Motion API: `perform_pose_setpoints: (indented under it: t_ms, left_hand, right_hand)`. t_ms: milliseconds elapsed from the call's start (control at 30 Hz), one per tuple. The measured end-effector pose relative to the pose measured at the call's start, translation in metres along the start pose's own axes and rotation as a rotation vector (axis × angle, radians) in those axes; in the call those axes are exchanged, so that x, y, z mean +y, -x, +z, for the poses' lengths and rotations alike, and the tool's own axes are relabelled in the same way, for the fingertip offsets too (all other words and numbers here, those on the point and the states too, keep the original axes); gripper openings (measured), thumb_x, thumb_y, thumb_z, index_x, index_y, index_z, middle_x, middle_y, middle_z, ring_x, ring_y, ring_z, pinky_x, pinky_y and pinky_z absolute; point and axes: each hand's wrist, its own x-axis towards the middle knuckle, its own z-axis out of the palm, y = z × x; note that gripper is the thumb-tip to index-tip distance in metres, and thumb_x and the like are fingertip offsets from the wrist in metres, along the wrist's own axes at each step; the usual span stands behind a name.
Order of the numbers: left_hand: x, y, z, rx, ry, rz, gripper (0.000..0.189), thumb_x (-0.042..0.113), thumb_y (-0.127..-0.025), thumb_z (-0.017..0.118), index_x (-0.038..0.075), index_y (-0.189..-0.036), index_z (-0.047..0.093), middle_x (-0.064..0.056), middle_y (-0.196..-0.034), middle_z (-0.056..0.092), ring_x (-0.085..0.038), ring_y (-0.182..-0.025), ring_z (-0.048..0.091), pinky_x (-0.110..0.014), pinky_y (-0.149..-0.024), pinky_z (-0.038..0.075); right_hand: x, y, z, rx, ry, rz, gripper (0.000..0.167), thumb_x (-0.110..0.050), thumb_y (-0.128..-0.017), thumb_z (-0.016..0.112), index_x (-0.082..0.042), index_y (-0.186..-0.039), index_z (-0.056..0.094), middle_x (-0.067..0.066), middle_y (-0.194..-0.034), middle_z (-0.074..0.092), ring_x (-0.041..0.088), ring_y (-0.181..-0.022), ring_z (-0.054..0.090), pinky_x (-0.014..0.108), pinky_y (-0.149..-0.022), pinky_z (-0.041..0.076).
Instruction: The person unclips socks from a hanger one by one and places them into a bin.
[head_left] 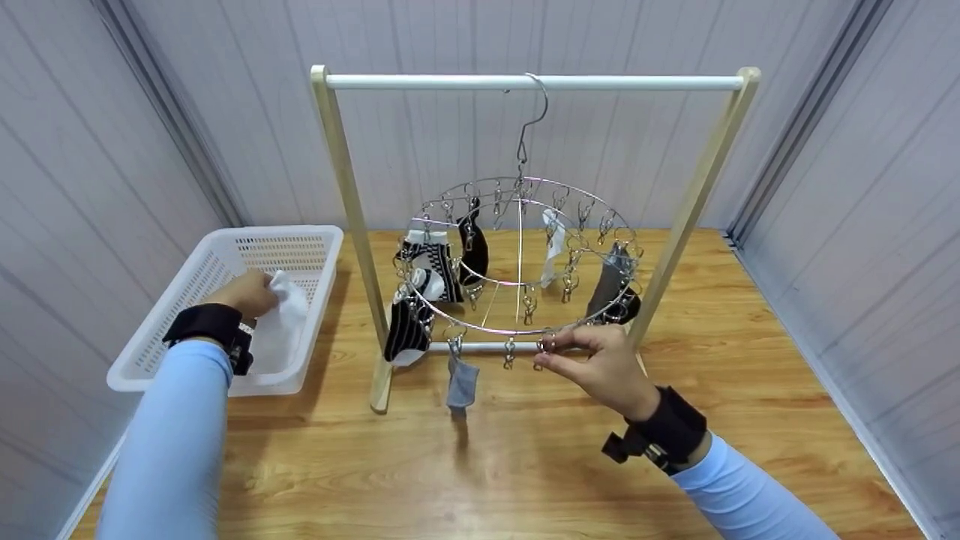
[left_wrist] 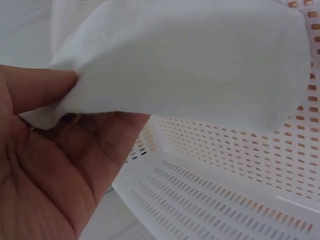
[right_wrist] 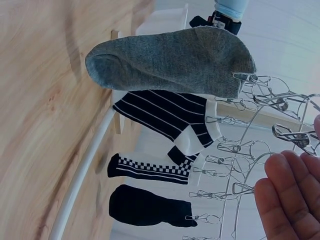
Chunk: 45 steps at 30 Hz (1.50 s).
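Note:
My left hand (head_left: 246, 294) is over the white basket (head_left: 324, 259) and pinches a white sock (left_wrist: 190, 65) by one end between thumb and fingers. The rest of the sock extends away from the hand above the basket's slotted wall. At the front of the round wire sock hanger (head_left: 480, 331), my right hand (head_left: 604, 367) pinches a metal clip (head_left: 539, 354) between thumb and forefinger. To its left a grey sock (head_left: 463, 386) hangs from another clip, and a bare clip (head_left: 509, 354) hangs between the two.
The hanger hooks over the white rail (head_left: 637, 82) of a wooden-legged stand (head_left: 346, 180). Striped (head_left: 405, 330), checkered (head_left: 435, 259), black (head_left: 472, 255), white (head_left: 553, 247) and dark grey (head_left: 609, 281) socks hang around the ring among several bare clips. Panelled walls enclose three sides.

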Motion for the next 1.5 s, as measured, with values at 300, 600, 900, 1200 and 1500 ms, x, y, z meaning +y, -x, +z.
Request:
perform_pose_setpoints:
  t_ms: [300,600,900,1200,1500]
  left_hand:
    - [0.004,-0.003,0.014,-0.052,-0.022,-0.068,0.050,-0.003,-0.091,0.052,-0.025,-0.135,0.046,-0.032,-0.102,0.066,-0.024,-0.075,0.069,-0.030,-0.060,0.063]
    - [0.015,0.004,0.014,-0.013,-0.060,-0.057,0.055,0.009,-0.100,0.062,-0.023,-0.142,0.047,-0.036,-0.118,0.068,-0.033,-0.093,0.069,-0.036,-0.071,0.064]
    - [0.047,0.009,0.008,0.194,-0.081,0.117,0.047,0.017,-0.103,0.059,-0.019,-0.133,0.058,-0.045,-0.133,0.062,-0.058,-0.122,0.064,-0.066,-0.105,0.054]
    - [0.104,0.039,0.006,0.374,0.001,0.246,0.037,0.019,-0.108,0.058,-0.012,-0.125,0.065,-0.037,-0.122,0.070,-0.050,-0.113,0.068,-0.063,-0.100,0.055]
    - [0.168,0.084,0.023,0.514,-0.038,0.390,0.024,0.015,-0.107,0.062,-0.006,-0.114,0.072,-0.027,-0.114,0.077,-0.044,-0.106,0.074,-0.057,-0.094,0.063]
  right_hand:
    - [-0.003,0.002,0.001,-0.041,-0.148,0.023,0.014,0.021,-0.082,0.079,0.017,-0.095,0.075,0.034,-0.089,0.075,-0.005,-0.084,0.077,0.022,-0.075,0.066]
    - [-0.006,0.002,0.000,-0.037,-0.137,0.068,0.014,0.020,-0.083,0.079,0.018,-0.095,0.075,0.035,-0.091,0.076,-0.005,-0.084,0.077,0.023,-0.074,0.066]
    - [-0.009,-0.001,0.002,-0.003,-0.077,0.152,0.013,0.016,-0.084,0.082,0.015,-0.095,0.076,0.034,-0.095,0.077,-0.003,-0.085,0.076,0.026,-0.074,0.067]
    - [-0.008,-0.001,0.004,0.011,-0.056,0.132,0.013,0.016,-0.084,0.082,0.014,-0.097,0.077,0.032,-0.093,0.077,-0.004,-0.086,0.075,0.024,-0.074,0.067]
    - [-0.007,-0.002,0.003,0.000,-0.045,0.138,0.013,0.015,-0.084,0.082,0.014,-0.096,0.077,0.031,-0.094,0.078,-0.004,-0.086,0.075,0.026,-0.074,0.067]
